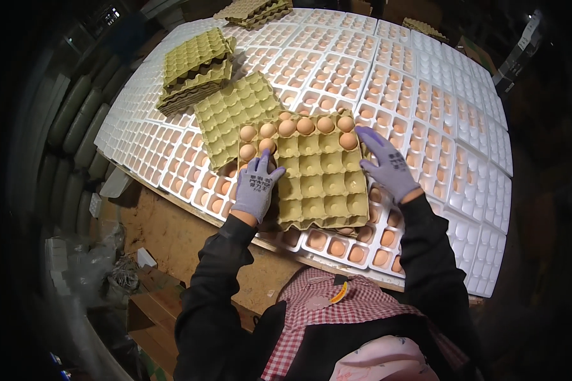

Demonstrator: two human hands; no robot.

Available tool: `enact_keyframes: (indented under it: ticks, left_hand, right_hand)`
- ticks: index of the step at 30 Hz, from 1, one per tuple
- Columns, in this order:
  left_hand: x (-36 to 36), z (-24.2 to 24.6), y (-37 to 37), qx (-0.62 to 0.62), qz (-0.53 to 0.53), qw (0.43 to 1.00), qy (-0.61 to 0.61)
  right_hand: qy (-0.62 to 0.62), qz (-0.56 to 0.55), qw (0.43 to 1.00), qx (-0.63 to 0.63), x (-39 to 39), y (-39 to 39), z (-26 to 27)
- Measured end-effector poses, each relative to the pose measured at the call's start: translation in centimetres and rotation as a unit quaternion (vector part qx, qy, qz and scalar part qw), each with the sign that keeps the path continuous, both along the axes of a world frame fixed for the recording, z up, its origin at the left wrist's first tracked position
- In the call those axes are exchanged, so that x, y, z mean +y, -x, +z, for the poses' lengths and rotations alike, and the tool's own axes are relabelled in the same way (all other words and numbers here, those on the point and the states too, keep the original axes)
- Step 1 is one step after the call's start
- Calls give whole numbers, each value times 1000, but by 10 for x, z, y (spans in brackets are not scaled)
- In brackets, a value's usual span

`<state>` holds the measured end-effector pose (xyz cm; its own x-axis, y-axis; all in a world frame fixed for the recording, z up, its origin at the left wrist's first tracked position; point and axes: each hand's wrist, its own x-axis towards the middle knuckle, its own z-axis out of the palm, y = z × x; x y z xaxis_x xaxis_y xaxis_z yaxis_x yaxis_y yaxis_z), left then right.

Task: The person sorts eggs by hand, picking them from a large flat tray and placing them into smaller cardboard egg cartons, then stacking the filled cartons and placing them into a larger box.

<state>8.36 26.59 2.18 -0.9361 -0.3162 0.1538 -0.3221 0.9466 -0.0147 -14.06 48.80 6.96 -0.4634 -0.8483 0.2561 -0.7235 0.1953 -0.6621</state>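
Observation:
A yellow-green pulp egg tray (pixel 325 164) lies in front of me on filled white trays. Brown eggs sit along its far row and down its left side, and one egg (pixel 348 141) is in the second row at the right; many other cups are bare. My left hand (pixel 255 190), in a grey and purple glove, is over the tray's left side. Its fingertip meets an egg (pixel 267 145); whether the palm covers another is hidden. At the right edge, my right hand (pixel 388 164), gloved alike, has its fingers apart beside the tray, with no egg seen in it.
White plastic egg trays (pixel 386 88) cover the table, many filled with brown eggs. An egg-free pulp tray (pixel 238 114) and a stack of pulp trays (pixel 195 66) lie at the left. Cardboard boxes (pixel 155 309) stand on the floor near the table's wooden edge (pixel 171 197).

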Motion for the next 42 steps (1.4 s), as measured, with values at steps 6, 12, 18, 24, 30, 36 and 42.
enact_keyframes:
  ticks: [6, 12, 18, 24, 30, 36, 42]
  left_hand:
    - [-41, 22, -2, 375, 33, 721, -581]
    - [-45, 40, 38, -55, -29, 997, 38]
    - [-79, 46, 41, 96, -62, 944, -310]
    - [-74, 34, 85, -55, 6, 994, 99]
    - [-66, 32, 97, -59, 25, 996, 55]
    - [-85, 20, 73, -10, 77, 992, 96]
    - [-60, 53, 79, 175, 141, 974, 9]
  right_hand:
    - [61, -33, 940, -335, -43, 47, -20]
    - [-192, -22, 970, 147, -94, 44, -11]
    - [107, -33, 906, -409, -64, 63, 6]
    - [-288, -21, 922, 259, -130, 32, 14]
    - [-162, -73, 965, 194, -102, 37, -11]
    - [183, 78, 831, -519, -24, 2, -12]
    - [329, 147, 622, -695, 38, -10, -26]
